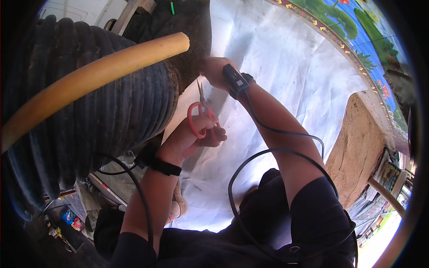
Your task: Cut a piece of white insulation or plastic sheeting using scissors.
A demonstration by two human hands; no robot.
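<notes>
The left hand (190, 136) is gripping a pair of red-handled scissors (201, 111), fingers closed through the loops, blades pointing up at the dark edge just beside the big black ribbed tube (111, 111). The right hand (214, 71) is reaching above the scissors and pressing against that same edge; whether it is pinching anything there I cannot tell. A tan hose (98, 71) is lying across the tube. This looks like the cutting step; the next snip is calling for steady blades kept clear of the right fingers.
</notes>
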